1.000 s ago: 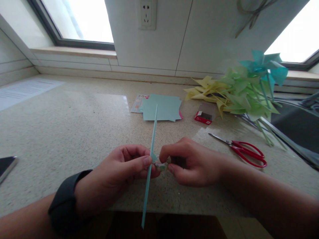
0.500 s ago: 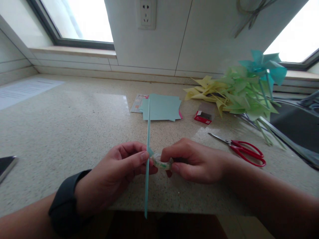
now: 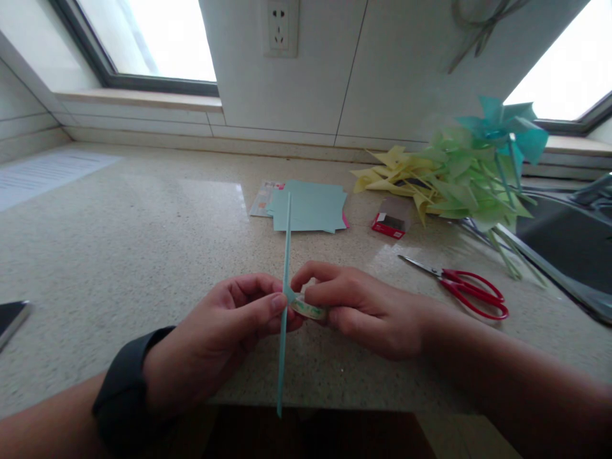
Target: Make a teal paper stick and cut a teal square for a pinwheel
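Note:
My left hand [image 3: 239, 312] pinches a sheet of light blue paper [image 3: 287, 245], seen edge-on as a thin upright strip. A small bit of the blue paper sticks out to the right by the fingertips. In my right hand [image 3: 358, 306] is a small roll of clear tape [image 3: 308, 310] with green print, held between thumb and fingers against the paper. My right index finger reaches over the roll toward the sheet. Where the tape's end lies, I cannot make out.
Behind the hands lies a stack of light blue paper squares [image 3: 310, 207]. Red-handled scissors [image 3: 471, 290] and a small red box [image 3: 389, 224] are to the right. Paper pinwheels [image 3: 459, 166] lie beside the sink [image 3: 568, 248]. A phone-like dark object [image 3: 12, 319] is at left.
My right index finger has lifted off the roll and stretched toward the paper. The tape roll has tilted slightly, and the top of the sheet has shifted a little right.

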Tool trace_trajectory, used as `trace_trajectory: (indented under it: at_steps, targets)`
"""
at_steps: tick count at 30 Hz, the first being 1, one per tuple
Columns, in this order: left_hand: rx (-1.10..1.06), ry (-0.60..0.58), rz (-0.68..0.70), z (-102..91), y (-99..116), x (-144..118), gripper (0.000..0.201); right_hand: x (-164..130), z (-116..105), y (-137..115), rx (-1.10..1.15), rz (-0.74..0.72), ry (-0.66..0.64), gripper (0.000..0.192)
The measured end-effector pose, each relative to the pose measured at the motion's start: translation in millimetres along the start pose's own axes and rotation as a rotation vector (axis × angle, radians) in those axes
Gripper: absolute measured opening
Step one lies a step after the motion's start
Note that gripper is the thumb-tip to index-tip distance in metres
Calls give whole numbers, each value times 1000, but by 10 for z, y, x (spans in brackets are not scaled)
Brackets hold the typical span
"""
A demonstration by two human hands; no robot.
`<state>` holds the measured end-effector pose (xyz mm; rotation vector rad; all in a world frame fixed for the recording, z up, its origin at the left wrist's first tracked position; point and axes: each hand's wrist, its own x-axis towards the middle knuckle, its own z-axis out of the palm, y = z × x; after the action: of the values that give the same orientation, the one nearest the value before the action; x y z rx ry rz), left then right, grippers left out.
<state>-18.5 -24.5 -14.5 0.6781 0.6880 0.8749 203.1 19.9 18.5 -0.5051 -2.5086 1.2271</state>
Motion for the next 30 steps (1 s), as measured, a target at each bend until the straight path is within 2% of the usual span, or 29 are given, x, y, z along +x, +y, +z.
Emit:
trace_trajectory:
  at_steps: [10, 16, 22, 30]
  targets:
    - [38, 30, -2, 45, 31, -16, 10, -4, 20, 21, 32, 18, 91, 17]
    - [3, 32, 31, 21, 1, -6, 7, 23, 47, 26, 46, 21, 70, 16]
    - [27, 1, 4, 5, -10, 1, 5, 43, 52, 12, 102, 33, 67, 12]
    - [63, -6, -9, 57, 22, 0, 12, 41, 60, 6, 167, 38, 64, 12]
